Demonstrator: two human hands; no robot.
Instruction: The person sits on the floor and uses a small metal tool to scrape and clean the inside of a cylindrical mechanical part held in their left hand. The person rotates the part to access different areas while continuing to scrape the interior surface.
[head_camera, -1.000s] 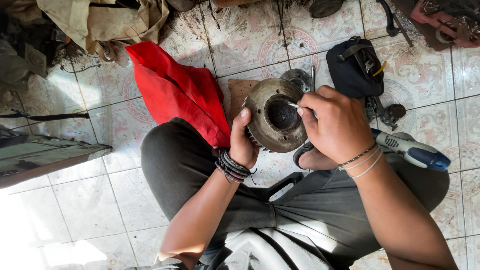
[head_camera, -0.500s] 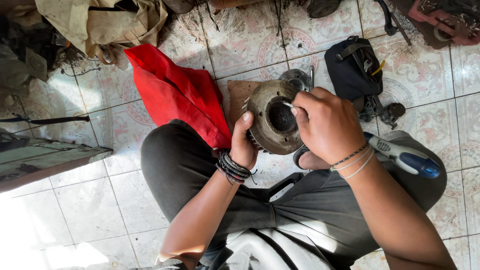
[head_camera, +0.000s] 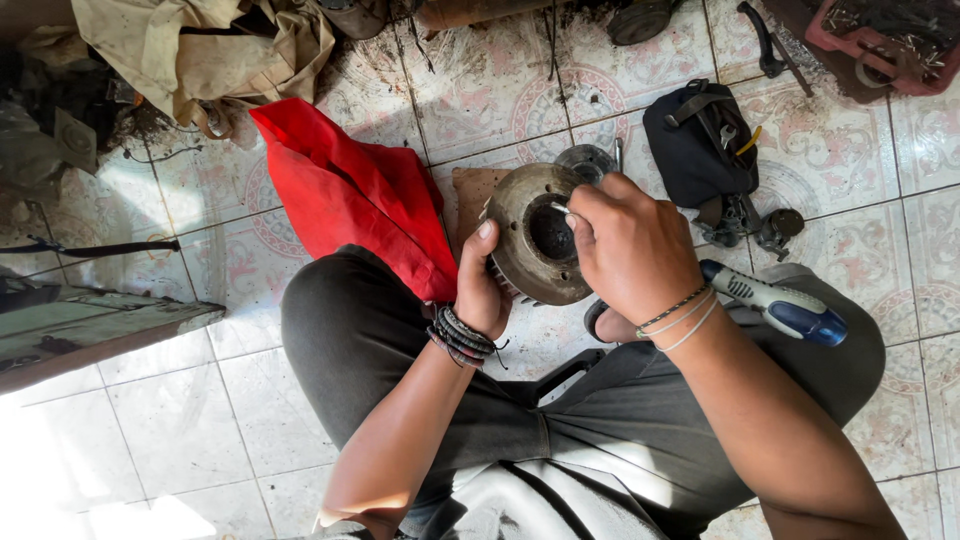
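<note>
Below, patterned tile floor (head_camera: 300, 420), red cloth (head_camera: 360, 200), left hand (head_camera: 482, 290) fingers gripping metal hub (head_camera: 540, 245), right hand (head_camera: 630, 250) pinching thin tool (head_camera: 562, 209)

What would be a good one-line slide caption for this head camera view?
Seated on a tiled floor, left hand steadies a round metal part while right hand works at its centre.

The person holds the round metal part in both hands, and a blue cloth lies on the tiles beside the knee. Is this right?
Not quite: the cloth is red, not blue, as the head view shows. The rest holds: left hand and right hand hold the round metal part.
</note>
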